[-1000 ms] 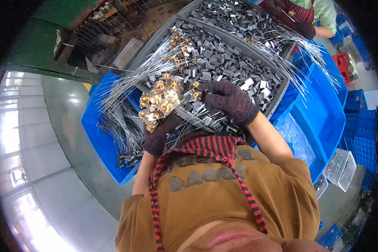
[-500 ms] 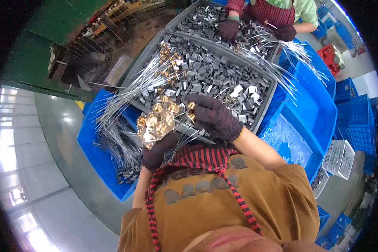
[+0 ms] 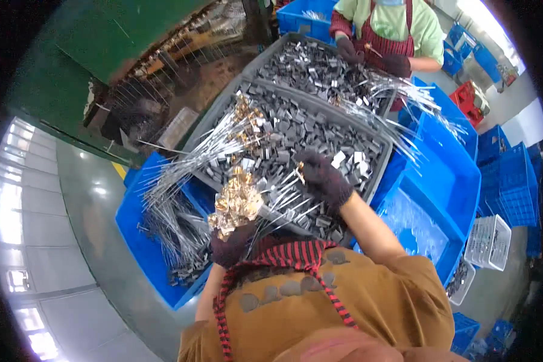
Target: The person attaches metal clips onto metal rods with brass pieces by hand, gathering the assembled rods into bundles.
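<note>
My left hand (image 3: 232, 242), in a dark knitted glove, is closed around a bunch of shiny brass-coloured metal parts (image 3: 240, 202) at the near edge of a grey bin (image 3: 380, 175). Thin silvery rods (image 3: 291, 202) fan out to the right of that bunch, over the bin's edge. My right hand (image 3: 324, 178), gloved alike, is just right of the bunch. Its fingertips pinch a small brass-coloured piece (image 3: 300, 171). Dark grey rectangular metal pieces (image 3: 295, 123) fill the bin beneath. A heap of rods with brass-coloured ends (image 3: 226, 142) lies across its left side.
A blue tub (image 3: 145, 256) with more rods stands at the left. Blue tubs (image 3: 443, 193) stand at the right, beside white baskets (image 3: 487, 241). Across a second grey bin, a co-worker's gloved hands (image 3: 368, 57) hold a small part. Dirty machinery (image 3: 181, 75) stands at the far left.
My right hand has moved right and slightly down from the bunch, with a small brass-coloured piece in its fingertips. The bunch in my left hand has turned. The co-worker's hands have come together.
</note>
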The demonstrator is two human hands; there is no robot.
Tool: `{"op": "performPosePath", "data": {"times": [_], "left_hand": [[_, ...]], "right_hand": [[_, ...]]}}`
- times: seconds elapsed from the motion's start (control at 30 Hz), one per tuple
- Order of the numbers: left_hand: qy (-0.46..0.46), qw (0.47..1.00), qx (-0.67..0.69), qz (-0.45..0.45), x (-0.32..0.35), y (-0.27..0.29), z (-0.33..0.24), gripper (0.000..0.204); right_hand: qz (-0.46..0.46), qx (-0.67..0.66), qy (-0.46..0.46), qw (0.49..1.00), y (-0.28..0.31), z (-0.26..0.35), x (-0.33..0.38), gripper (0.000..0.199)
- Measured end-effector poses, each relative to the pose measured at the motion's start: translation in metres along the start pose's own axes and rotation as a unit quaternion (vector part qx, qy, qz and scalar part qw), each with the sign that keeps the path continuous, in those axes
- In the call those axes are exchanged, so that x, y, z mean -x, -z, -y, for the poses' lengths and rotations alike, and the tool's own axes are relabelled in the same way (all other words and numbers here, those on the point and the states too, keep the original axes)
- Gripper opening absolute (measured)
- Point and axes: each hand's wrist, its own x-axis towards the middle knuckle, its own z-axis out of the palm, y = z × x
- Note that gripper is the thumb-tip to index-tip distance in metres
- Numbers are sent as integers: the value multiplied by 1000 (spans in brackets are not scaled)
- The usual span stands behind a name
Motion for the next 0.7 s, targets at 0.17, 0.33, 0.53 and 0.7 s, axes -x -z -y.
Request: {"op": "performPosePath", "data": {"times": [0.17, 0.33, 0.53, 0.7], "left_hand": [[-182, 947, 251, -84, -29, -102, 176, 50], [-344, 859, -321, -201, -46, -120, 205, 48], [-319, 919, -188, -135, -48, -127, 214, 45], [-300, 947, -66, -100, -61, -141, 206, 43]], "right_hand": [[-107, 193, 53, 974, -26, -1, 17, 32], [-109, 205, -15, 973, -5, 20, 20, 20], [-70, 248, -58, 965, -3, 29, 17, 21], [-40, 278, -76, 957, 18, 27, 0, 19]]}}
